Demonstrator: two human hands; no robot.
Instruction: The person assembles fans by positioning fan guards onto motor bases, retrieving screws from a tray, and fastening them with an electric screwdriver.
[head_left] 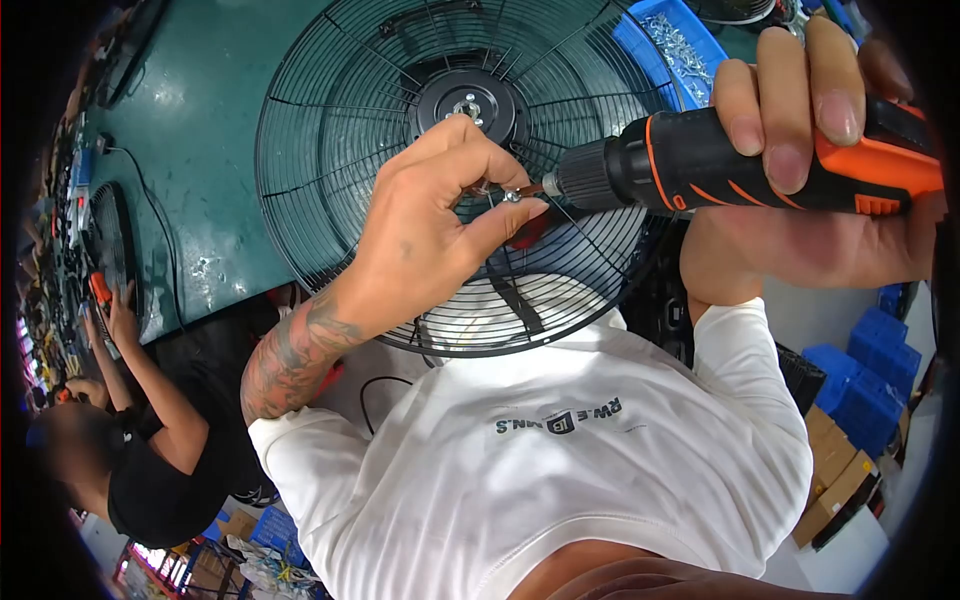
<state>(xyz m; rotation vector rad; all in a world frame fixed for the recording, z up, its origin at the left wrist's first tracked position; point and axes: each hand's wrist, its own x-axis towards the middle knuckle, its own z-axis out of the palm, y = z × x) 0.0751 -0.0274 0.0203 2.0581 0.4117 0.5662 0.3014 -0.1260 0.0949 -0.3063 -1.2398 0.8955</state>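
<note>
My right hand is wrapped round a black and orange cordless drill, which points left. Between thumb and forefinger, my left hand pinches a small silver screw right at the tip of the drill's bit. Whether bit and screw are fully engaged I cannot tell. Beneath both hands lies a round black wire fan guard, with a dark hub plate and silver metal piece at its centre. My left hand partly hides the guard and hub.
A blue bin of loose screws stands behind the guard on the green table. At left, a co-worker handles an orange tool beside another fan guard. Blue bins and cardboard boxes sit at right.
</note>
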